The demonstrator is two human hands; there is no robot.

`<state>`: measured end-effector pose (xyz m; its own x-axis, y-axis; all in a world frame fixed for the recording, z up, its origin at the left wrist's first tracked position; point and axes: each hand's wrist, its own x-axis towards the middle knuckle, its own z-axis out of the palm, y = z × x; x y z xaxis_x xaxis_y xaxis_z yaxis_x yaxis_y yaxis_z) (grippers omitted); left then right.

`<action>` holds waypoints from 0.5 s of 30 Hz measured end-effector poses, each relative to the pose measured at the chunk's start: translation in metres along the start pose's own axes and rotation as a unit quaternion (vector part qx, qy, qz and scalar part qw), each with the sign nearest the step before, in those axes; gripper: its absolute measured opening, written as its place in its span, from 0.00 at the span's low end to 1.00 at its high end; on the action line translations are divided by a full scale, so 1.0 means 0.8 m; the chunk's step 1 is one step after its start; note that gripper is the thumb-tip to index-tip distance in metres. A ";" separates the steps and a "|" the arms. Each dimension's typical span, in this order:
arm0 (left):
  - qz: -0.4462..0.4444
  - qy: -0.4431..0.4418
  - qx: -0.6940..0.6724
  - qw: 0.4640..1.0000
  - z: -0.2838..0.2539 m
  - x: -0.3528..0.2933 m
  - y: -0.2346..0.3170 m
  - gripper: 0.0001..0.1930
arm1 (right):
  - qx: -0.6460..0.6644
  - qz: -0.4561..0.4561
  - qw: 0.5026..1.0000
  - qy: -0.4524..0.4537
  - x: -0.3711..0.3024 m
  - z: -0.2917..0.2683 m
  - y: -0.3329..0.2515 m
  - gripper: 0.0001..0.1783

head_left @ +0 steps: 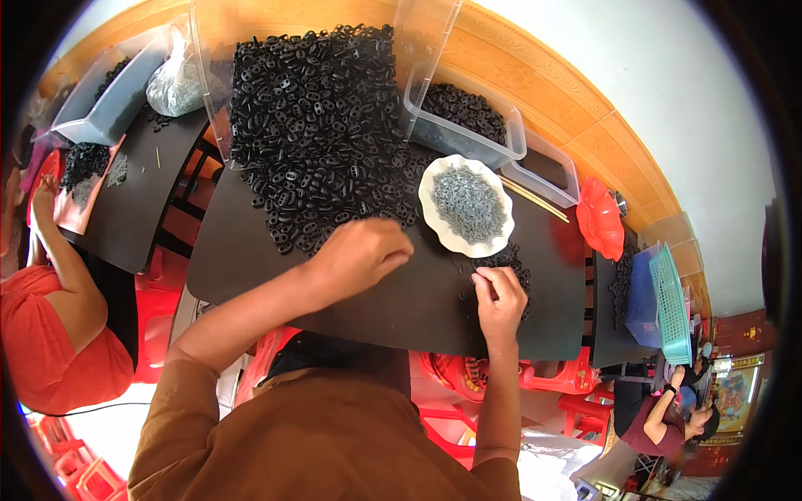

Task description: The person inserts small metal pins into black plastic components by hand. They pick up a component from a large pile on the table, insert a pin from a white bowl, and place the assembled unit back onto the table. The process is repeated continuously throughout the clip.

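A big heap of small black two-holed plastic pieces (326, 125) spills out of a clear box onto the dark table. At the heap's near edge is my left hand (361, 255), its fingers curled closed; whatever they hold is hidden. To its right stands a white scalloped dish (428, 213) filled with tiny translucent grey pieces (468, 204). My right hand (501, 302) is just below this dish, thumb and fingers pinched together, and I cannot make out anything between them. A smaller pile of black pieces (511, 260) lies beside and partly behind that hand.
A clear bin (468, 146) of black pieces stands behind the dish, with wooden chopsticks (535, 199) and a red scalloped dish (600, 219) to the right. People sit at neighbouring tables left and right. Red stools (585, 413) stand below the table edge.
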<state>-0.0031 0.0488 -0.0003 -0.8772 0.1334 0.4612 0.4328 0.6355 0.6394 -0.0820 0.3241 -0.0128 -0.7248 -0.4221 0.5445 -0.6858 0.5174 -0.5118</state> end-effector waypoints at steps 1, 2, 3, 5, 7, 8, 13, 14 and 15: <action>0.011 0.002 0.030 0.999 -0.001 0.018 -0.001 0.05 | -0.033 -0.008 0.999 -0.011 -0.003 0.000 -0.001 0.08; 0.022 0.005 0.060 0.998 -0.001 0.035 -0.001 0.04 | -0.073 -0.036 0.996 -0.021 -0.003 0.000 -0.002 0.09; 0.025 0.004 0.074 0.997 0.002 0.052 -0.005 0.04 | -0.093 -0.046 0.994 -0.028 0.000 0.003 -0.007 0.09; 0.028 0.006 0.103 0.994 0.017 0.080 -0.017 0.04 | -0.117 -0.053 0.991 -0.036 0.004 0.010 -0.011 0.10; 0.023 -0.022 0.143 0.989 0.039 0.103 -0.023 0.04 | -0.129 -0.040 0.990 -0.040 0.002 0.015 -0.005 0.10; 0.020 -0.036 0.162 0.986 0.050 0.112 -0.026 0.04 | -0.127 -0.038 0.991 -0.037 0.002 0.016 -0.002 0.10; 0.009 -0.080 0.162 0.983 0.098 0.128 -0.039 0.03 | -0.086 -0.018 0.996 -0.030 -0.002 0.016 0.004 0.07; 0.015 -0.082 0.159 0.984 0.103 0.129 -0.040 0.03 | -0.079 -0.020 0.996 -0.031 -0.001 0.016 0.005 0.07; 0.010 -0.087 0.168 0.982 0.106 0.132 -0.039 0.03 | -0.074 -0.021 0.996 -0.032 -0.002 0.015 0.006 0.06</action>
<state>-0.1269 0.1080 -0.0235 -0.9044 0.2573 0.3405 0.3826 0.8423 0.3797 -0.0850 0.3186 -0.0239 -0.7012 -0.4908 0.5171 -0.7023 0.6004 -0.3824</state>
